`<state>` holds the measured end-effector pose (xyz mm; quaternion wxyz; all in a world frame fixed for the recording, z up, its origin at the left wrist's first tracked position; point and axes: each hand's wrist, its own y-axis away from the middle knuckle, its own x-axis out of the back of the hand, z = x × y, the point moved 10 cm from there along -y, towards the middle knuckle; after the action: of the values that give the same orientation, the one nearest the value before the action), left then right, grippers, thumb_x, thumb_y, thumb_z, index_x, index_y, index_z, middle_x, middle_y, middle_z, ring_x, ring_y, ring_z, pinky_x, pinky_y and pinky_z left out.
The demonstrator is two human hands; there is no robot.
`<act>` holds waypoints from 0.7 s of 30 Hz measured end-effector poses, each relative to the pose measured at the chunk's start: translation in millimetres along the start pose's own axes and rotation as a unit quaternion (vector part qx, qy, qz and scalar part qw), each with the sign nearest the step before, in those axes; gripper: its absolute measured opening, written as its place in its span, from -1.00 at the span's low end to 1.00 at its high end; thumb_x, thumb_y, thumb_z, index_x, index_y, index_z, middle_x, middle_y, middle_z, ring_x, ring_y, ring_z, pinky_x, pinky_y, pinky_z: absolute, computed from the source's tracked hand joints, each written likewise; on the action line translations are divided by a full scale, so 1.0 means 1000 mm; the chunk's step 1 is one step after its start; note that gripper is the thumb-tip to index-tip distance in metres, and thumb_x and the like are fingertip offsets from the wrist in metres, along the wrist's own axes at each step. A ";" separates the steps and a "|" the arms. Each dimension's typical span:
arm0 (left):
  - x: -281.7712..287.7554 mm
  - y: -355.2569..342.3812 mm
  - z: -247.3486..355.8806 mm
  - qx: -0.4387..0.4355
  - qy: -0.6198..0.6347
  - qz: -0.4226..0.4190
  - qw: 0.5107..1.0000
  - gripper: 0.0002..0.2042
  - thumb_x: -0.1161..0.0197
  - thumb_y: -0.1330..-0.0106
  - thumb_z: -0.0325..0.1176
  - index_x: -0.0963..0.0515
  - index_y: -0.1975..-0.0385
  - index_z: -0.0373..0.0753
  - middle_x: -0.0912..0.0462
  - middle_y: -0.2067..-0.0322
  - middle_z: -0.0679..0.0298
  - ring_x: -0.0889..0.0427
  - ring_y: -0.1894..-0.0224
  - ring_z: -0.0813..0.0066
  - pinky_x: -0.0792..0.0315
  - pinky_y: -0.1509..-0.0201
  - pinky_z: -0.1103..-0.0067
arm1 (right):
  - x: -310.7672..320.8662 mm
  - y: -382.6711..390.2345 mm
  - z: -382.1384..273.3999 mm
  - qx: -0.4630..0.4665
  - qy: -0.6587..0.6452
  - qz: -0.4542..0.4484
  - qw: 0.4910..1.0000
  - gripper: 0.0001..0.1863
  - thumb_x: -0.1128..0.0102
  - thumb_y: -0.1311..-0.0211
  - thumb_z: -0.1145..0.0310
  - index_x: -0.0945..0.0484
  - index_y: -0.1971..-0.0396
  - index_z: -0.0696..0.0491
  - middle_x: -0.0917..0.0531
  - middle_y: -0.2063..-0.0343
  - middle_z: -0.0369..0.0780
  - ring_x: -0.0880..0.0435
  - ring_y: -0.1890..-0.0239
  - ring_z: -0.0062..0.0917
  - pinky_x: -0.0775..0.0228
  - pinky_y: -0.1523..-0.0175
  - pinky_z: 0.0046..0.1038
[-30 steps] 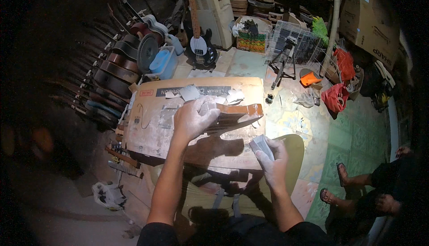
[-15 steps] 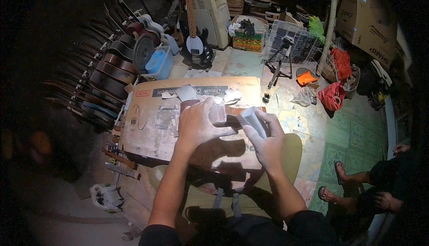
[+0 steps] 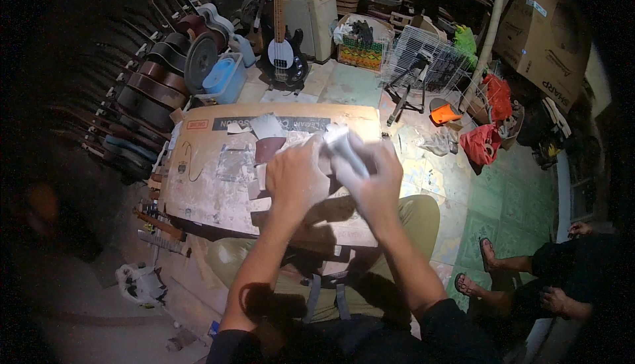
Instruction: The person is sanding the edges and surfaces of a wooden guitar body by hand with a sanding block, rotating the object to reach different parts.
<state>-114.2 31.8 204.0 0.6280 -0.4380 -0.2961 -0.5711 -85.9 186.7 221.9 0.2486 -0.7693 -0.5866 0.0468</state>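
Observation:
My right hand point(image 3: 378, 182) is closed around a pale grey, flat-sided block point(image 3: 345, 149), tilted and blurred by motion. Right beside it, my left hand point(image 3: 294, 175) curls with its back toward me. Its fingertips are hidden, so what they hold does not show. Both hands are over a dusty cardboard sheet point(image 3: 192, 195) in front of my lap. Near my left knuckles lies a dark red piece, like sandpaper point(image 3: 270, 148), with a whitish scrap point(image 3: 267, 126) beyond it.
A row of guitars point(image 3: 155, 86) stands at the left; a black bass guitar point(image 3: 284, 63) is upright beyond the cardboard. Far right are a wire cage point(image 3: 413, 66), a small tripod point(image 3: 405, 96) and red bags point(image 3: 481, 144). Another person's feet point(image 3: 486, 255) are at the right.
My right hand and its block have moved left, close against my left hand. The left fingers have curled inward, and the pinkish block seen beside them is now hidden. The whole view has shifted slightly.

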 end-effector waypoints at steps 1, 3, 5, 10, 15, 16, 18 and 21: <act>0.010 -0.002 0.002 0.006 0.029 -0.015 0.999 -0.71 -0.30 -0.04 -0.26 -0.61 0.21 -0.15 -0.68 0.42 0.00 -0.68 0.32 -0.07 -0.53 0.22 0.19 | 0.003 0.016 -0.006 0.043 0.002 -0.002 0.999 -0.59 -0.51 0.14 0.41 -0.67 0.19 0.14 -0.59 0.33 -0.12 -0.63 0.29 -0.38 -0.49 0.21 -0.40; 0.016 0.004 0.005 -0.016 0.010 0.018 1.000 -0.71 -0.36 0.02 -0.20 -0.57 0.31 -0.18 -0.67 0.47 0.02 -0.67 0.35 -0.07 -0.52 0.26 0.17 | 0.003 0.015 -0.009 0.081 0.011 0.002 0.997 -0.60 -0.49 0.11 0.37 -0.67 0.19 0.12 -0.59 0.34 -0.13 -0.62 0.30 -0.38 -0.47 0.22 -0.38; 0.005 0.006 0.018 -0.030 0.013 -0.016 0.999 -0.63 -0.47 0.15 -0.15 -0.54 0.40 -0.19 -0.65 0.52 0.05 -0.68 0.38 -0.05 -0.53 0.31 0.18 | 0.002 -0.019 0.008 0.017 0.029 0.005 0.999 -0.61 -0.49 0.10 0.38 -0.67 0.18 0.11 -0.59 0.37 -0.14 -0.61 0.32 -0.38 -0.46 0.23 -0.38; 0.017 0.002 0.006 -0.037 0.040 0.023 0.998 -0.73 -0.43 0.08 -0.22 -0.56 0.41 -0.15 -0.64 0.51 0.06 -0.67 0.37 -0.03 -0.48 0.30 0.17 | -0.001 0.013 -0.019 0.094 -0.001 0.008 0.996 -0.63 -0.48 0.08 0.40 -0.66 0.19 0.12 -0.61 0.36 -0.11 -0.62 0.30 -0.39 -0.46 0.21 -0.42; -0.001 -0.001 -0.001 -0.013 0.006 -0.022 1.000 -0.73 -0.41 0.05 -0.21 -0.56 0.40 -0.16 -0.65 0.51 0.06 -0.67 0.37 -0.01 -0.49 0.29 0.19 | -0.006 0.011 0.008 0.024 0.002 0.004 1.000 -0.61 -0.50 0.11 0.42 -0.66 0.20 0.12 -0.61 0.35 -0.12 -0.63 0.29 -0.41 -0.49 0.19 -0.39; 0.006 -0.002 0.000 -0.013 0.036 -0.008 0.999 -0.75 -0.40 0.05 -0.22 -0.57 0.41 -0.16 -0.65 0.51 0.06 -0.67 0.37 0.00 -0.49 0.29 0.20 | -0.001 0.020 -0.004 0.055 -0.017 0.003 0.998 -0.62 -0.50 0.10 0.39 -0.66 0.20 0.12 -0.60 0.34 -0.12 -0.63 0.30 -0.40 -0.49 0.19 -0.38; -0.004 0.003 0.019 0.001 -0.064 -0.118 0.991 -0.78 -0.33 -0.01 -0.19 -0.57 0.43 -0.16 -0.65 0.51 0.11 -0.68 0.38 0.07 -0.49 0.29 0.22 | 0.001 -0.015 0.000 0.029 0.094 0.002 0.995 -0.59 -0.50 0.13 0.37 -0.66 0.18 0.11 -0.57 0.33 -0.09 -0.64 0.31 -0.36 -0.50 0.19 -0.39; 0.005 0.009 0.023 -0.025 -0.025 -0.005 0.999 -0.80 -0.30 -0.03 -0.19 -0.56 0.47 -0.15 -0.65 0.53 0.13 -0.68 0.39 0.10 -0.48 0.32 0.22 | 0.003 -0.016 -0.003 0.026 0.067 0.027 0.997 -0.58 -0.49 0.11 0.35 -0.66 0.16 0.10 -0.58 0.36 -0.10 -0.64 0.32 -0.34 -0.50 0.16 -0.38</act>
<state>-101.5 49.4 215.9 0.6064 -0.4661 -0.2999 -0.5702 -98.0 191.4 231.8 0.3062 -0.7793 -0.5464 0.0172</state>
